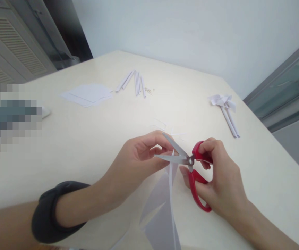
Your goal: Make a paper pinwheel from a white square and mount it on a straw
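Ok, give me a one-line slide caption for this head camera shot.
Right hand works red scissors, blades open on folded white paper held by the left hand.

1. We see a cream table [87,146] with a blunt far corner.
2. A stack of white paper sheets [88,94] lies far left.
3. Rolled paper sticks [135,82] lie just beside it.
4. A paper pinwheel [226,109] lies far right.
5. Thin paper slivers [162,124] lie mid-table.

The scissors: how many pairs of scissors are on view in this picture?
1. The red-handled scissors are in the right hand, blades open around the white paper that the left hand pinches. No others show.
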The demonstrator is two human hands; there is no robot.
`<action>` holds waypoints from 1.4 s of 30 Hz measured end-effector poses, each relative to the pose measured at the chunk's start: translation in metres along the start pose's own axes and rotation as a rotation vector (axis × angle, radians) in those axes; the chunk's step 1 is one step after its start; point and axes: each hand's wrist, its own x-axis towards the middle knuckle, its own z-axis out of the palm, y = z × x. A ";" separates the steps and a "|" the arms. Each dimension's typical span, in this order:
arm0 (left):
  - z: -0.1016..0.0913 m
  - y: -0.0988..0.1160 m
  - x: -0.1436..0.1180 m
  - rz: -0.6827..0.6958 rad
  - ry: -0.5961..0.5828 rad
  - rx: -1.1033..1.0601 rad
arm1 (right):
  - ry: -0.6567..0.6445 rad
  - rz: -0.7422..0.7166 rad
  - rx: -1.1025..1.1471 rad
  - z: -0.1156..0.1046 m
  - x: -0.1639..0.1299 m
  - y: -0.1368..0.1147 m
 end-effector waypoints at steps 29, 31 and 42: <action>-0.010 -0.010 0.013 -0.105 -0.022 0.251 | -0.212 0.124 -0.222 0.000 0.023 0.044; -0.010 -0.012 0.014 -0.122 -0.027 0.260 | -0.215 0.102 -0.228 0.000 0.023 0.044; -0.012 -0.015 0.015 -0.198 -0.073 0.277 | -0.118 -0.106 -0.037 -0.006 0.017 0.015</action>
